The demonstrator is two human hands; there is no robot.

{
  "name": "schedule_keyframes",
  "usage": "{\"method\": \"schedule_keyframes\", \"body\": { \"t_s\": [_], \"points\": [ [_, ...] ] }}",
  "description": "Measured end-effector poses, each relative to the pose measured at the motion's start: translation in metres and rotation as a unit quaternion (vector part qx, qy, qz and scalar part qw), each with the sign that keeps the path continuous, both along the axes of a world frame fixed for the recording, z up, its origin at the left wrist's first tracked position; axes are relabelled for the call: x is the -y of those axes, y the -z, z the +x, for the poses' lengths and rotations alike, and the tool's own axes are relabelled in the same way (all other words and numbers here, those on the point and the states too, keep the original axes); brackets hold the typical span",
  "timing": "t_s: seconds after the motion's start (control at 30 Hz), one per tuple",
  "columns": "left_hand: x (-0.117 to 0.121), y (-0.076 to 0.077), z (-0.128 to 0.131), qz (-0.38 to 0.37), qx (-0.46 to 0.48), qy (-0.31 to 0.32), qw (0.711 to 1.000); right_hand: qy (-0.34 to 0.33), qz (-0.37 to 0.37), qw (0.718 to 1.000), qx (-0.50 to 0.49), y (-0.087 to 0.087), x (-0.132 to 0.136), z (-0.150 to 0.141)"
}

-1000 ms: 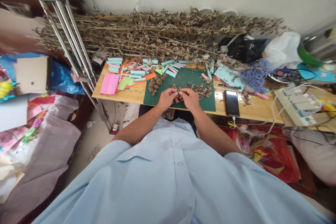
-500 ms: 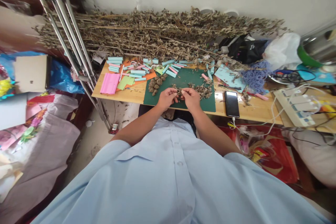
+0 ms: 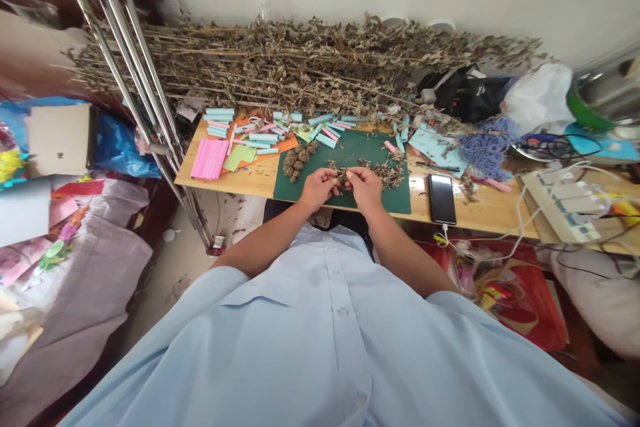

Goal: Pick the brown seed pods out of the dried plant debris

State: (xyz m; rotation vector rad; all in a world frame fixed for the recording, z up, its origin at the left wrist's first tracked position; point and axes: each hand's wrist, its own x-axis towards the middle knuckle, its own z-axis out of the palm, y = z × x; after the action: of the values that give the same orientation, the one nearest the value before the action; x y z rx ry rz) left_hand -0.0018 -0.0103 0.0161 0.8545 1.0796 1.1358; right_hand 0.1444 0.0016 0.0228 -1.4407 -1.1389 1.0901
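Both hands work at centre frame, low over a green cutting mat (image 3: 345, 150) on a wooden tabletop (image 3: 493, 213). The left hand (image 3: 318, 189) and right hand (image 3: 365, 189) each form a closed pinch, thumb against fingers, on a small dried sprig (image 3: 341, 177) held between them above the mat, apparently so that crumbs land on the mat. A loose heap of dried leaves (image 3: 387, 175) lies just right of the hands; rounded dried clusters (image 3: 297, 161) are grouped just left. Long dried stalks (image 3: 280, 60) lie along the wall at the top of the frame, away from the hands. Teal paper rolls (image 3: 263, 138) sit left of the mat; a smartphone (image 3: 442, 199) lies right of it.
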Motion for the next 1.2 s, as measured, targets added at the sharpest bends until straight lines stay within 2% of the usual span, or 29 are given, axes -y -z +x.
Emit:
{"method": "schedule_keyframes", "body": {
  "t_s": [0.4,0.53,0.6,0.7,0.8,0.9,1.03,1.2],
  "points": [
    [0.001,0.0,0.002,0.0,0.004,-0.021,1.0,0.033,0.016,0.999,-0.019,0.001,-0.004,0.002],
    [0.001,0.001,0.002,-0.006,-0.004,-0.015,1.0,0.024,0.022,0.999,0.014,-0.003,-0.008,0.009],
    [0.001,0.001,0.001,-0.006,-0.004,-0.012,1.0,-0.011,0.018,0.999,0.04,-0.008,-0.007,0.012],
    [0.001,0.002,0.001,0.005,0.0,-0.011,1.0,-0.106,0.032,0.989,0.098,-0.015,-0.002,0.014],
    [0.002,0.002,0.0,0.021,0.004,0.001,1.0,-0.177,0.096,0.967,0.154,-0.018,0.001,0.015],
    [0.002,0.0,0.0,0.023,0.009,0.001,1.0,-0.205,0.145,0.948,0.197,-0.016,0.002,0.015],
    [0.002,-0.002,0.001,0.013,0.006,-0.003,1.0,-0.189,0.165,0.939,0.236,-0.014,0.001,0.016],
    [0.002,-0.001,0.001,0.011,0.01,-0.007,1.0,-0.142,0.162,0.948,0.234,-0.014,-0.003,0.019]
  ]
}}
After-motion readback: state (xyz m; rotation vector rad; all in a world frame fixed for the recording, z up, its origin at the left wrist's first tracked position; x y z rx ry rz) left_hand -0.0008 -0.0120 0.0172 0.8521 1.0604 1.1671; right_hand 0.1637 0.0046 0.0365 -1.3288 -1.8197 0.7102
